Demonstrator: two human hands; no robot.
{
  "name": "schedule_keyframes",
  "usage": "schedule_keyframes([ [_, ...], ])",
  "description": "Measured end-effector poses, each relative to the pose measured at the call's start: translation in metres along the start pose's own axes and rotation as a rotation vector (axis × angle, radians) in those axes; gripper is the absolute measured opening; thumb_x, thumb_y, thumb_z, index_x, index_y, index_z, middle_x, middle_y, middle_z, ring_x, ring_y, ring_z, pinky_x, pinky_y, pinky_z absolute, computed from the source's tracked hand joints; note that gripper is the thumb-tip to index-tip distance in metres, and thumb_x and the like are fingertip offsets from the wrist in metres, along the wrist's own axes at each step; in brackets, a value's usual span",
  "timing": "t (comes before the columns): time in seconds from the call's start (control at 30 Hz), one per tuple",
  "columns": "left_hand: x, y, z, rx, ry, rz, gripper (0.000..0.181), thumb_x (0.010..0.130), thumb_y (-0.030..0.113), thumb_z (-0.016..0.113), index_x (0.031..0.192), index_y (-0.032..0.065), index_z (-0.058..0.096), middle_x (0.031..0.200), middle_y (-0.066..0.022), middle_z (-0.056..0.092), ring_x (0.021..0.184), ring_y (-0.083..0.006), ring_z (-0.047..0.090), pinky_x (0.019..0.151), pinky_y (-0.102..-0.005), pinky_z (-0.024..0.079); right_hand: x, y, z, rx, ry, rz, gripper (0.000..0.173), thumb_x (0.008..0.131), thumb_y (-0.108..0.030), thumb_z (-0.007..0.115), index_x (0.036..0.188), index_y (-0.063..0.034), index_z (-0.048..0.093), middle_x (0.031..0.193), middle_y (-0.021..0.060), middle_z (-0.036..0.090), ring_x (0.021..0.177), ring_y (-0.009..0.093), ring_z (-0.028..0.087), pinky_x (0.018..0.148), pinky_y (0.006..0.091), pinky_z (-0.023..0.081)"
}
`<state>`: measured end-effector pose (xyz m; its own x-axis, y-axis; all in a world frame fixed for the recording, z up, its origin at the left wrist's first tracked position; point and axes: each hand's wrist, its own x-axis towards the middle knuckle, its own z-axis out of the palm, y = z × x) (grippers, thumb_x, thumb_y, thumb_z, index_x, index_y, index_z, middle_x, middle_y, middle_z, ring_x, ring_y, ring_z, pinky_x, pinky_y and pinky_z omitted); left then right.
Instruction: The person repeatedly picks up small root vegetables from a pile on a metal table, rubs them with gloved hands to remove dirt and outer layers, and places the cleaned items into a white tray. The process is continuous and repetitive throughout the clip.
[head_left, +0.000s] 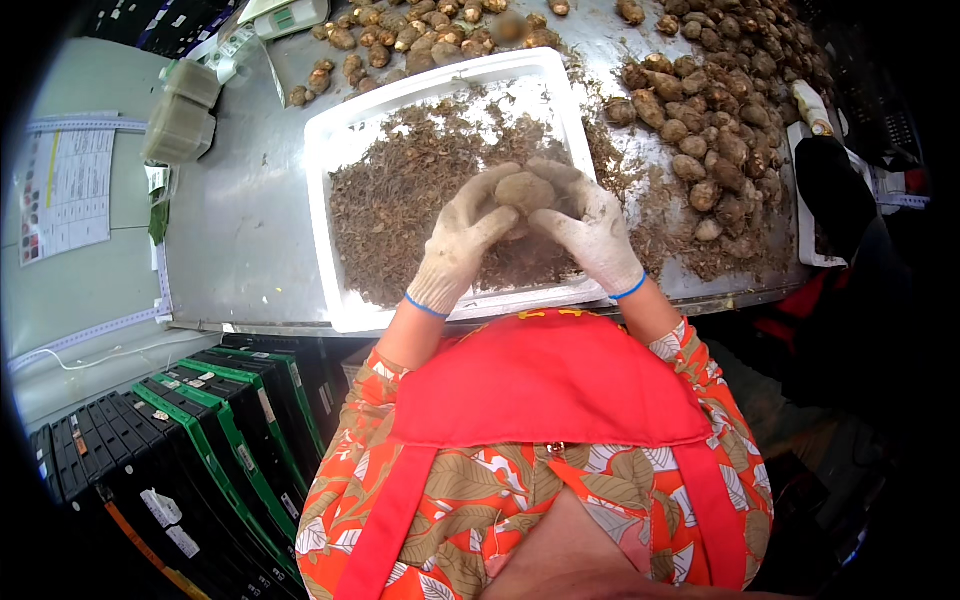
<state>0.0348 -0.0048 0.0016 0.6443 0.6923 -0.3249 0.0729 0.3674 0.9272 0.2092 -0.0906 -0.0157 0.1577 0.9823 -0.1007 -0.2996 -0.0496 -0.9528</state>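
Both my hands wear off-white knit gloves soiled with dirt. Between them a round brown taro corm (525, 193) is held over a white foam tray (321, 225). My left hand (466, 229) grips its left side, thumb toward me. My right hand (589, 221) closes on the right side, fingers curled around the far edge. Part of another brown lump shows just under the corm, mostly hidden by my thumbs. Loose brown husk and root fibres (405, 202) cover much of the tray's floor beneath my hands.
A large heap of taro (724, 142) lies right of the tray, and cleaner-looking corms (420, 34) lie beyond it. A scale (289, 16) and stacked clear plastic tubs (184, 112) stand at left. Black and green crates (202, 405) stand below the metal table (232, 255). Another person's gloved hand (810, 105) is at far right.
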Motion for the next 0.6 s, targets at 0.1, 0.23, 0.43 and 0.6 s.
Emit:
schedule_keyframes([
  [0.1, 0.002, -0.007, -0.002, -0.046, -0.057, -0.016, 0.065, 0.086, 0.018, 0.063, 0.145, 0.0002, 0.043, 0.13, -0.0163, 0.058, 0.116, -0.0242, 0.06, 0.091, -0.0332, 0.055, -0.003, 0.009, 0.006, -0.02, 0.056, -0.078, 0.052, 0.085, 0.003, 0.069, 0.134, 0.0024, 0.052, 0.127, 0.0108, 0.06, 0.116, 0.018, 0.059, 0.1, 0.03, 0.049],
  [0.23, 0.008, -0.015, 0.001, -0.122, -0.088, 0.037, 0.064, 0.085, 0.022, 0.062, 0.143, 0.0014, 0.046, 0.125, -0.0172, 0.061, 0.106, -0.0226, 0.064, 0.082, -0.0316, 0.057, -0.002, 0.011, 0.007, -0.377, 0.095, -0.313, 0.057, 0.078, -0.001, 0.075, 0.131, -0.0025, 0.056, 0.119, 0.0139, 0.061, 0.112, 0.027, 0.062, 0.095, 0.0335, 0.051],
  [0.43, 0.009, -0.013, 0.0, -0.245, -0.082, -0.003, 0.058, 0.08, 0.013, 0.056, 0.138, 0.0027, 0.051, 0.116, -0.0135, 0.064, 0.096, -0.0205, 0.065, 0.073, -0.0299, 0.057, 0.001, 0.01, 0.004, -0.7, 0.096, -0.544, 0.06, 0.07, -0.01, 0.082, 0.126, -0.0083, 0.062, 0.112, 0.0175, 0.06, 0.102, 0.034, 0.062, 0.088, 0.0381, 0.052],
  [0.6, 0.006, -0.01, 0.004, -0.146, 0.015, -0.038, 0.057, 0.082, 0.006, 0.047, 0.138, -0.0013, 0.049, 0.122, -0.0146, 0.063, 0.098, -0.0207, 0.067, 0.07, -0.03, 0.061, -0.002, 0.007, 0.008, -0.693, 0.103, -0.448, 0.059, 0.072, -0.008, 0.082, 0.127, -0.0077, 0.062, 0.109, 0.015, 0.06, 0.101, 0.03, 0.063, 0.087, 0.035, 0.052],
])
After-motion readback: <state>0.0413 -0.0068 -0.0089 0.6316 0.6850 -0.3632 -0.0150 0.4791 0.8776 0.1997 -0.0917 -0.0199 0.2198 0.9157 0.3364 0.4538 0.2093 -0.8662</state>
